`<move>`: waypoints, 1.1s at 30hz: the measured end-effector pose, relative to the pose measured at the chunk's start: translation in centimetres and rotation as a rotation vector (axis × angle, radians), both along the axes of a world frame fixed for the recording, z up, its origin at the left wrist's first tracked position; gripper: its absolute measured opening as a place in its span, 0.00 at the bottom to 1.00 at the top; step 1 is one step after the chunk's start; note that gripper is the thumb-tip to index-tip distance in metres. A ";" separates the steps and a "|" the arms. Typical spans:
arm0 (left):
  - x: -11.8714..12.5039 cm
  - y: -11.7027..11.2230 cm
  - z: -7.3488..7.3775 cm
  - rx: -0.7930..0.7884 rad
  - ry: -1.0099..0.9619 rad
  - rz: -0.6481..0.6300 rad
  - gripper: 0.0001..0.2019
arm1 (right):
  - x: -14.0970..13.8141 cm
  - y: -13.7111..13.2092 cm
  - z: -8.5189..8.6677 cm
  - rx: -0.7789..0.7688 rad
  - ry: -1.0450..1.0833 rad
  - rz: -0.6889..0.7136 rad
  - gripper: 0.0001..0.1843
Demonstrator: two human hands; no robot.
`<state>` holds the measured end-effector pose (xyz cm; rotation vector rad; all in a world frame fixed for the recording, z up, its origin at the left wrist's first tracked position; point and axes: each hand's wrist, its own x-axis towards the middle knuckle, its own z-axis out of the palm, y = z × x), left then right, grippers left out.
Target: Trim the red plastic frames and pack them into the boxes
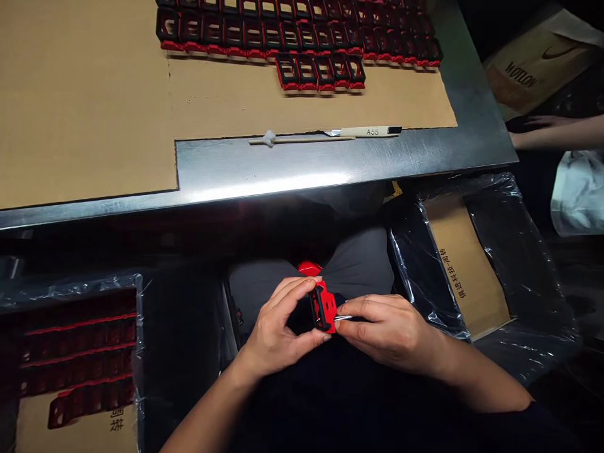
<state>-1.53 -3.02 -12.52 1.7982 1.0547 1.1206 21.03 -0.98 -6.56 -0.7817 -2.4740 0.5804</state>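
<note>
My left hand (278,327) is closed around a small red and black plastic frame part (323,306), held over my lap below the table edge. My right hand (384,327) pinches a thin metal blade or tool (343,318) whose tip touches the right side of that part. Both hands meet at the part. On the table at the top, several identical red and black frame parts (302,34) lie in neat rows on brown cardboard (94,94).
A steel table edge (292,167) runs across the middle. A utility knife marked A55 (370,131) and a cotton swab (270,138) lie on it. A plastic-lined box of more parts (80,352) is at lower left, another lined box (472,270) at right. Another person's arm (557,129) reaches in at far right.
</note>
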 end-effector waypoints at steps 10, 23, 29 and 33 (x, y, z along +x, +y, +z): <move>0.8 -1.8 -2.0 -0.348 -0.481 0.072 0.32 | -0.3 4.4 -1.6 -0.161 0.287 -0.418 0.03; 0.6 -2.1 -2.0 -0.112 -0.693 0.118 0.42 | 1.8 17.8 -1.0 0.150 0.124 -0.926 0.13; 0.3 -1.7 -2.5 0.000 -0.451 0.111 0.39 | -2.9 4.5 -2.3 -0.723 0.434 -0.362 0.11; 0.6 -1.3 -2.5 0.047 -0.351 0.089 0.39 | -4.6 0.4 -3.1 -1.081 0.492 -0.149 0.15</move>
